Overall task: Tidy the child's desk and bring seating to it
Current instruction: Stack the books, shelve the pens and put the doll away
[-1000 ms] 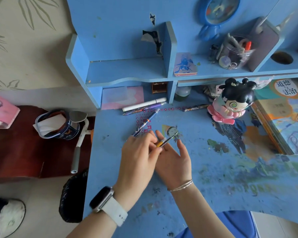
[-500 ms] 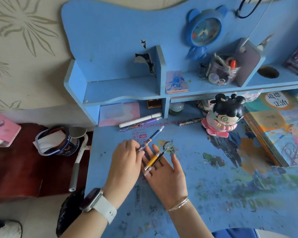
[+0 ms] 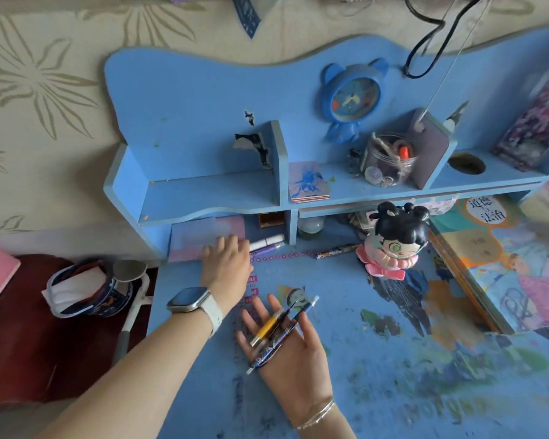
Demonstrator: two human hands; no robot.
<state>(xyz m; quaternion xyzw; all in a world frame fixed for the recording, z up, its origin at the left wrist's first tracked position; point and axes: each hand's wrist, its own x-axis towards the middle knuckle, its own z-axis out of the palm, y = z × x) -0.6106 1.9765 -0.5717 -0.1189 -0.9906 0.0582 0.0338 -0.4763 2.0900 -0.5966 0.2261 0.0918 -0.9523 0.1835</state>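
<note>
R hand [image 3: 286,350] lies palm-up on the blue bench [image 3: 377,384], fingers [image 3: 308,327] spread and nearly straight; 2 pens rest across the palm w/o being gripped: a yellow-barrelled pen [image 3: 271,323] and a blue patterned pen [image 3: 282,335], side by side and touching, tips pointing up-right past the fingertips. Thin bracelets [image 3: 317,415] on that wrist.

L hand [image 3: 227,259] is stretched farther back, palm down, smartwatch [image 3: 191,299] w/ white strap on the wrist. Its fingers sit close together at the rear of the bench, tips on or just at a pink-lilac pad [image 3: 203,239] under the shelf; can't tell if they're pressing it or pinching anything.

Just R of that hand: 1 white pen [image 3: 268,241] and 1 purple pen [image 3: 271,248], parallel, touching. Further R, 1 dark patterned pen [image 3: 336,251], apart from those 2. So 5 pens total: 2 on the palm, 3 on the bench.

Beside the dark pen, 1 black-haired doll figurine [image 3: 390,245] in pink, upright. Far R: a stack of books [image 3: 501,264] lying flat.

On the shelf [image 3: 210,194] above: 1 card pack [image 3: 308,182], 1 clear jar [image 3: 389,161] of small bits, 1 blue clock [image 3: 351,99] against the back panel.
</note>
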